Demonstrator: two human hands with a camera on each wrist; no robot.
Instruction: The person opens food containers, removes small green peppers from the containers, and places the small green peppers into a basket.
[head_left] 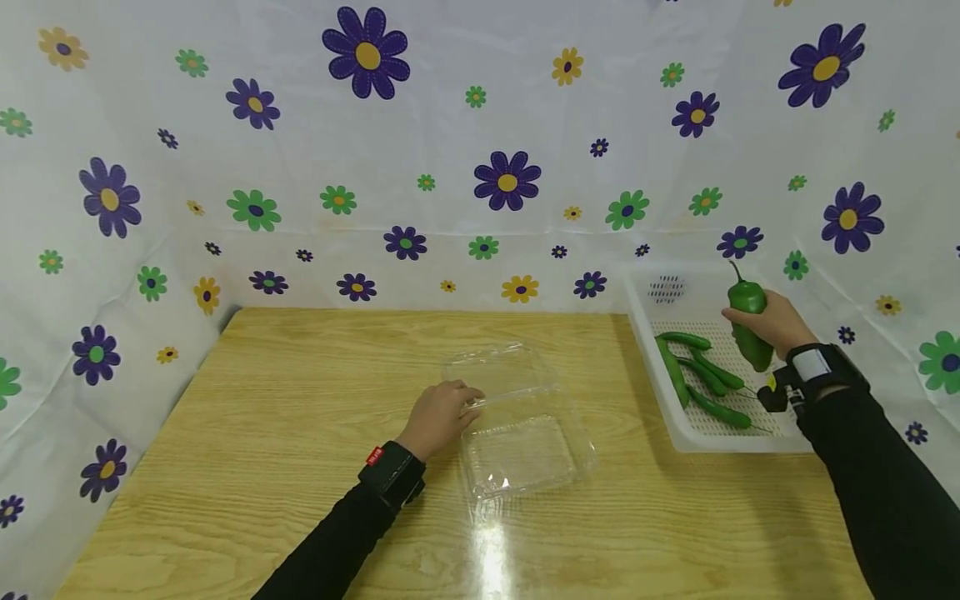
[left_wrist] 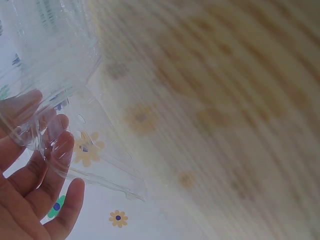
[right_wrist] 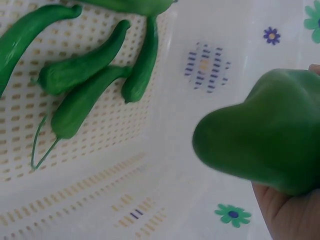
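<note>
Your right hand (head_left: 768, 321) is wrapped around a fat green pepper (head_left: 748, 323), fingers curled round its middle w/ the stem pointing up, and you're holding it over the white perforated basket (head_left: 678, 429), not touching the mesh. From the right wrist cam the pepper (right_wrist: 265, 132) fills the frame just in front of your palm, and below/past the grip are the long thin green chilies (right_wrist: 82, 62) lying on the basket floor, bunched together, a couple touching each other. In the head view those chilies (head_left: 701, 371) sit just to the inside of your right hand, towards the table's middle. Your left hand (head_left: 438, 417) is well apart from that, on the clear plastic clamshell container (head_left: 521, 442) that lies opened on the wooden table (head_left: 300, 400). Fingers are at the left edge near the hinge, and the left wrist cam shows the fingertips (left_wrist: 60, 145) behind the clear plastic (left_wrist: 65, 100), looks like a pinch on the rim, thumb side isn't visible tho. Container's lid half is on the far side of that grip, tray half on the near side. Flowery white sheet (head_left: 510, 179) all round the back.
</note>
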